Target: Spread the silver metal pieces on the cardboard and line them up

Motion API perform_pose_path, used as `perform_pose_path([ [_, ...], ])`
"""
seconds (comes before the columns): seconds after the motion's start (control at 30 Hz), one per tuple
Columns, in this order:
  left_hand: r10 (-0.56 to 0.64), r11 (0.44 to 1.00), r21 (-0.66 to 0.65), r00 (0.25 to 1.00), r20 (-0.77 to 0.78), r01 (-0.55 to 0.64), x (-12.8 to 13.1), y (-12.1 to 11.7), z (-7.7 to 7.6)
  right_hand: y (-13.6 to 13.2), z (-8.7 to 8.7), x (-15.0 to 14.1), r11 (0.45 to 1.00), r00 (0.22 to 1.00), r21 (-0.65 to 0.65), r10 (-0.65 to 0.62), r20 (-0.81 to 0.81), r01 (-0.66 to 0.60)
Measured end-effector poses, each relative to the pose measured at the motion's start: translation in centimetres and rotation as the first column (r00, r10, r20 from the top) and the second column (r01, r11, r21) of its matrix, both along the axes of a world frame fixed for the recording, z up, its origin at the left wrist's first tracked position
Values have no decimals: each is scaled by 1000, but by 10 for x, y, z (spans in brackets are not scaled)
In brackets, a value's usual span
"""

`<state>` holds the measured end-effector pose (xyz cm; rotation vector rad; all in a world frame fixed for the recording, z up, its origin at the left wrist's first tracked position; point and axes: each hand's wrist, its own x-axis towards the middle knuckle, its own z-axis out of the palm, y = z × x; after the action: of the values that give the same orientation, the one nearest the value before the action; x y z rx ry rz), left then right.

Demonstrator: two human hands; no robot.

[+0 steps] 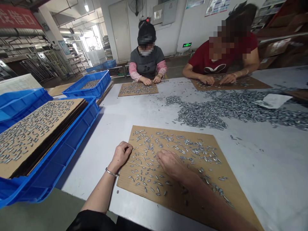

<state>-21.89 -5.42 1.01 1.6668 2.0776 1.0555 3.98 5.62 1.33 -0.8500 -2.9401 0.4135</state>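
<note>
A brown cardboard sheet (149, 200) lies on the table in front of me, with many small silvery spindle-shaped metal pieces (145, 189) spread over it. At the sheet's left edge is my left hand (122, 154), fingers curled together; whatever is at its fingertips is too small to make out. My right hand (169, 162) rests over the middle of the sheet among the pieces. Its fingers point down and are bunched, and their tips are partly hidden from me. On the left side pieces lie singly, while toward the top and right they lie in denser clusters.
A big heap of the same pieces (204, 112) covers the table beyond, with a white sheet (274, 101) on it. At left, a blue crate (79, 131) holds stacked piece-covered cardboard (60, 109); another blue crate (106, 80) stands behind. Two people work across the table at cardboard sheets (122, 91).
</note>
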Motion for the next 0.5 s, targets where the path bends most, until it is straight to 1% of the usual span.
perform_pose_path([
  [0.07,-2,1000,3,1000,4,2,1,-1,1,0,1,0,1000,1000,-7,-19,-24,19],
  [0.13,-5,1000,6,1000,10,5,1,-1,2,-1,3,3,1000,998,-28,-11,-64,9],
  [0.27,-7,1000,-4,1000,19,7,1,-1,1,-6,2,11,994,991,-41,97,-93,-101],
  [0.33,-5,1000,-1,1000,10,5,1,0,0,-9,1,12,992,990,-11,128,-67,-129],
  [0.5,-4,1000,-1,1000,4,4,0,0,-1,-15,0,6,993,994,61,95,46,-98],
])
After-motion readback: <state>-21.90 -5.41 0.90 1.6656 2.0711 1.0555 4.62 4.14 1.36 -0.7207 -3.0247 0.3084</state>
